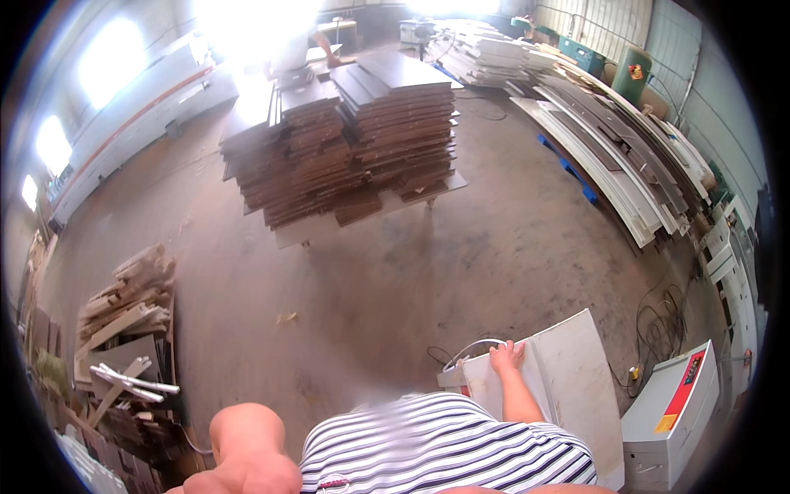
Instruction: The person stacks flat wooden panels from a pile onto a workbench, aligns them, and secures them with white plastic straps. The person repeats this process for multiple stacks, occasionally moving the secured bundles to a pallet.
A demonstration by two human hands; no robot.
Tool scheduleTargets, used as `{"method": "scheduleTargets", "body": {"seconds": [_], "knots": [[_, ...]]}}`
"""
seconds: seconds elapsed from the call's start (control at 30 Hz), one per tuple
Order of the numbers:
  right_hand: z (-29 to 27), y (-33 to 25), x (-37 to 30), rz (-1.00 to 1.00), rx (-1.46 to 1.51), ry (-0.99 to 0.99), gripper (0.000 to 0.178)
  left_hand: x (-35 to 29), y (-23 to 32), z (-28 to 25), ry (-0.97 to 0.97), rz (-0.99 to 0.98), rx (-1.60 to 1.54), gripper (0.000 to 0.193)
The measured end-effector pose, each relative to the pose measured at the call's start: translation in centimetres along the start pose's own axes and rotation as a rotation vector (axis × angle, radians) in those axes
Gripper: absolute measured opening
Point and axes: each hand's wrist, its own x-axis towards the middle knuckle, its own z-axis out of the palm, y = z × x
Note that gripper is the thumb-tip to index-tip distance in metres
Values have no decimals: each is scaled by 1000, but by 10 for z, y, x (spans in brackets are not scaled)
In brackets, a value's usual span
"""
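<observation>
My right hand [506, 356] rests on the edge of a pale flat panel or machine top [574, 370], its fingers apart and stretched over the surface. Beside those fingers a light-coloured hose or cable [477, 346] curves away to the left. My left arm [247, 436] shows as a bent, blurred shape at the lower edge; its hand cannot be made out. Between the two arms is my striped shirt.
A tall stack of brown panels [362, 148] stands ahead. Scrap wood [132, 305] is piled at left. Long boards [609, 156] lie at right, near tangled black cables [662, 321] and a grey cabinet with a red panel [671, 416]. A long white machine [140, 123] lines the left wall.
</observation>
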Motion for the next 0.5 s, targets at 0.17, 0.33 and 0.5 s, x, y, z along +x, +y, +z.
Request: {"method": "scheduleTargets", "body": {"seconds": [0.17, 0.33, 0.5], "knots": [[-4, 49, -13, 47, 57, 10, 51, -11, 56, 85, 530, -491, -47, 39], [10, 74, -2, 20, 58, 16, 51, -44, 53, 71, -76, -409, 163, 29], [-11, 62, 19, 24, 72, -42, 52, -24, 13, 28, -597, -285, -249, 28]]}}
